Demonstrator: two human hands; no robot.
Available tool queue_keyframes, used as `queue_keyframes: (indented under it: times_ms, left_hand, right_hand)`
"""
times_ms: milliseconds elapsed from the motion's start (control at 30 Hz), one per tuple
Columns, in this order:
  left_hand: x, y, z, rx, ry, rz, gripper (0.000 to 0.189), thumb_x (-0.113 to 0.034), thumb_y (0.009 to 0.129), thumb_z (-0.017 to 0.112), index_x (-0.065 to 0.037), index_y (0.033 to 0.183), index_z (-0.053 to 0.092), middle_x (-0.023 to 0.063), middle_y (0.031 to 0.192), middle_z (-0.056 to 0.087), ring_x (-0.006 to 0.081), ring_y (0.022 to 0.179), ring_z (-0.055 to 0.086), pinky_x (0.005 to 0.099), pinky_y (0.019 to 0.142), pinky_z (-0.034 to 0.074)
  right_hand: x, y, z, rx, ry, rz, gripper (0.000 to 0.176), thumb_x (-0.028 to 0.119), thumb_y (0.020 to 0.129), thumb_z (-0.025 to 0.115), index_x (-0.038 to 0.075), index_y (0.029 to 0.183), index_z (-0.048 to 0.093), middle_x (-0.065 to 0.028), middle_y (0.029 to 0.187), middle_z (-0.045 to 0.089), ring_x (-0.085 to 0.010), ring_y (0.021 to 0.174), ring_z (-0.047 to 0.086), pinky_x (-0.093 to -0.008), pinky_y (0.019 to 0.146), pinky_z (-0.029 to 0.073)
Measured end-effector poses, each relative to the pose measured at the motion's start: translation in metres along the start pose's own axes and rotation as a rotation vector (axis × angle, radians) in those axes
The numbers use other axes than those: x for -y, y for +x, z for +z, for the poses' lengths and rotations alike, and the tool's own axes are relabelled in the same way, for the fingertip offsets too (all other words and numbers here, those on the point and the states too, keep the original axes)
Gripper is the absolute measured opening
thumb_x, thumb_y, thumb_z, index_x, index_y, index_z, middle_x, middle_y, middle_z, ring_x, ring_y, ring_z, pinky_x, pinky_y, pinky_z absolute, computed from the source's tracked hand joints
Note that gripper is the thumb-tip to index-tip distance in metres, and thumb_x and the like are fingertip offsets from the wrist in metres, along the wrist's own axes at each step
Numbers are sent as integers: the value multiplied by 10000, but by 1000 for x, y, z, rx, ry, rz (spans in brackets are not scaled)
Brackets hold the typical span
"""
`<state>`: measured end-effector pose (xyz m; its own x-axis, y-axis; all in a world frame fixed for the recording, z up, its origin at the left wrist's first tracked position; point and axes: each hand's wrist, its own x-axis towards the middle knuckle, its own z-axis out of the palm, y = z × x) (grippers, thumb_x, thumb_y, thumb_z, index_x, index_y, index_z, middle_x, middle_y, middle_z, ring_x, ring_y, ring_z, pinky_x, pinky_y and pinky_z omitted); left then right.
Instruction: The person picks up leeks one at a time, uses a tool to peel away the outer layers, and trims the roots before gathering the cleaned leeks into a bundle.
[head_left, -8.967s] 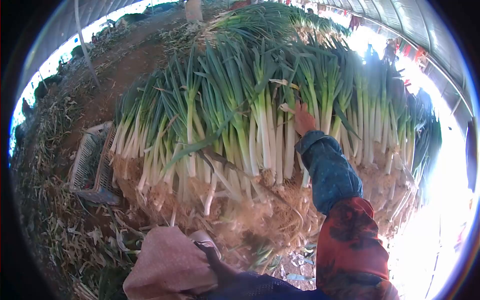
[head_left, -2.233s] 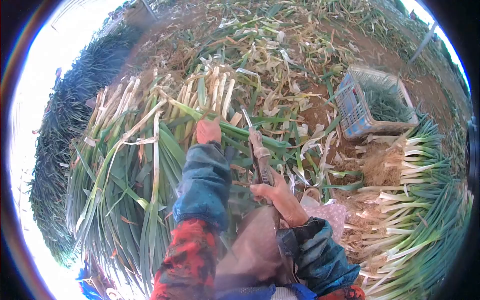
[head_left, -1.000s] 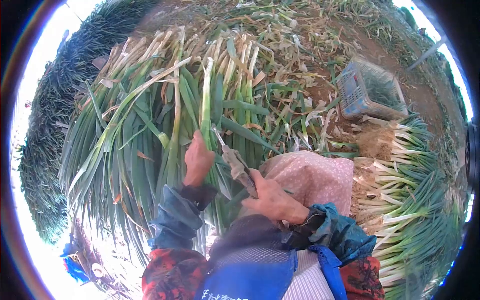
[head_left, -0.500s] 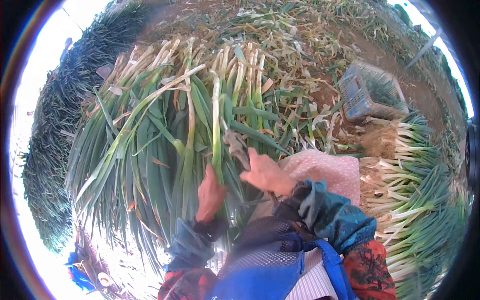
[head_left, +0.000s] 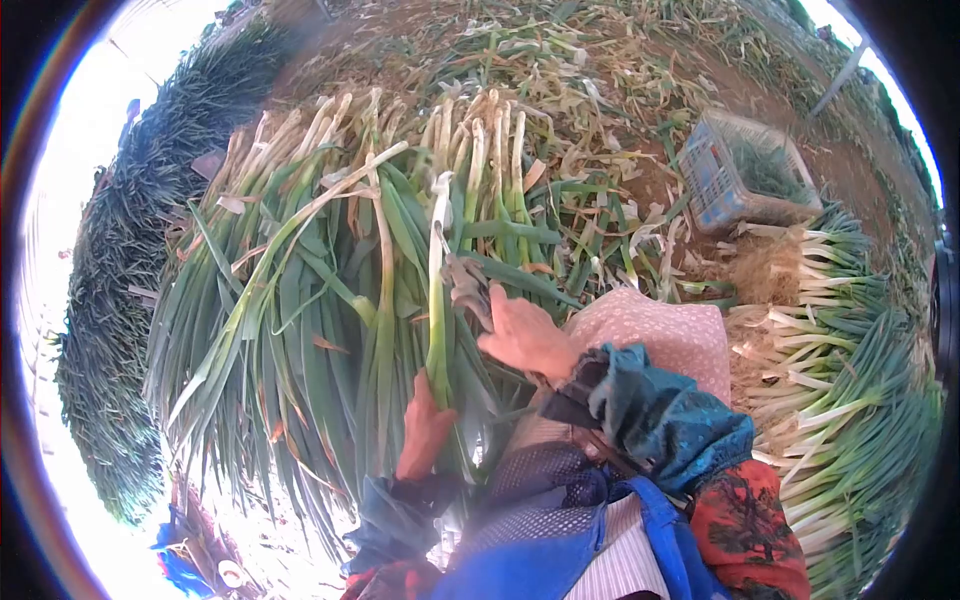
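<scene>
My left hand (head_left: 426, 430) is closed around the green part of one leek (head_left: 437, 270), whose white stem points away from me. Close by on the right, my right hand (head_left: 525, 335) is closed on a grey tool (head_left: 468, 283), its far end beside the stem of that leek. What exactly the tool is cannot be made out. Under and around both hands lies a broad pile of leeks (head_left: 330, 260), white ends at the far side and long leaves hanging toward me.
A plastic crate (head_left: 715, 185) with some greens inside stands at the right. Below it runs a row of leeks (head_left: 850, 400) with pale roots. Dark green leaves (head_left: 110, 300) are heaped at the left. Peeled scraps (head_left: 590, 110) litter the ground behind the pile.
The leek in my left hand has shifted toward me, and its upper stem now looks whiter. My left hand sits slightly lower in view; my right hand has barely moved.
</scene>
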<state>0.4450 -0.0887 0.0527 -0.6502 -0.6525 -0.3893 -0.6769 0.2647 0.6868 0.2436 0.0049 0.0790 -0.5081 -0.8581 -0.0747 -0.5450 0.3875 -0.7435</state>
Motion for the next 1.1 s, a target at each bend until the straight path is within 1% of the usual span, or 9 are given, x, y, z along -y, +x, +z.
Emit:
queue_keyframes:
  times_ms: [200, 300, 400, 567, 733, 767, 900, 1033, 1100]
  left_hand:
    - [-8, -6, -4, 29, -55, -43, 719, 16, 628, 565, 21, 1309, 335, 201, 959, 567, 307, 874, 564, 350, 796, 446]
    - [-10, -10, -4, 5, -107, 147, 696, 29, 628, 557, 22, 1295, 356, 204, 987, 554, 291, 894, 553, 343, 799, 443]
    - [-13, -12, -2, 29, -95, 36, 679, 33, 630, 555, 17, 1281, 363, 199, 987, 549, 281, 899, 547, 336, 801, 443]
    - [-12, 14, 40, 7, -47, 285, 684, -5, 658, 595, -21, 1292, 339, 216, 987, 591, 386, 865, 584, 422, 745, 463]
    - [-49, 67, 49, -136, 245, 641, 427, -52, 743, 563, -41, 1161, 476, 187, 967, 571, 389, 862, 571, 446, 707, 475]
    - [-57, 73, 40, -189, 298, 738, 360, -56, 758, 550, -40, 1115, 510, 181, 960, 561, 378, 872, 566, 440, 711, 476]
    - [-24, 100, -23, -598, 529, 253, 181, -96, 779, 550, -41, 951, 534, 166, 955, 525, 347, 935, 526, 439, 756, 470]
    - [0, 94, -32, -547, 580, 171, 202, -62, 768, 543, -23, 966, 531, 154, 1004, 525, 359, 967, 507, 451, 764, 471]
    - [-2, 104, -34, -658, 675, 284, 179, -70, 769, 554, -23, 942, 540, 162, 996, 538, 362, 948, 530, 446, 753, 475]
  right_hand:
    - [-19, 66, -2, -51, -41, 119, 374, 170, 706, 589, -95, 942, 469, -292, 838, 610, -441, 806, 607, -486, 744, 481]
    - [-30, 72, -5, -43, -19, 155, 377, 177, 709, 589, -95, 945, 477, -306, 879, 607, -439, 842, 609, -475, 756, 487]
    - [-29, 50, -16, -21, -22, 118, 427, 191, 717, 597, -93, 995, 440, -311, 849, 598, -445, 805, 602, -472, 723, 491]
    - [1, -32, -29, 24, 5, -164, 498, 217, 730, 635, -87, 1029, 378, -281, 727, 582, -434, 722, 598, -489, 632, 478]
    - [-47, -3, -43, 9, -97, 249, 500, 216, 758, 639, -86, 1051, 369, -282, 728, 581, -440, 732, 592, -482, 644, 471]
    - [-64, -4, -37, -64, -141, 166, 532, 232, 752, 648, -79, 1080, 367, -281, 729, 582, -448, 745, 588, -484, 677, 471]
    - [-15, -32, -46, 202, 54, 220, 579, 267, 740, 657, -72, 1123, 386, -309, 793, 588, -466, 788, 581, -500, 719, 449]
    - [24, -50, -31, 366, 55, 115, 666, 269, 754, 643, -97, 1212, 327, -321, 813, 585, -466, 828, 578, -489, 723, 446]
    - [29, -53, -20, 388, 86, 93, 685, 264, 752, 647, -99, 1229, 317, -324, 816, 583, -465, 831, 578, -487, 724, 448]
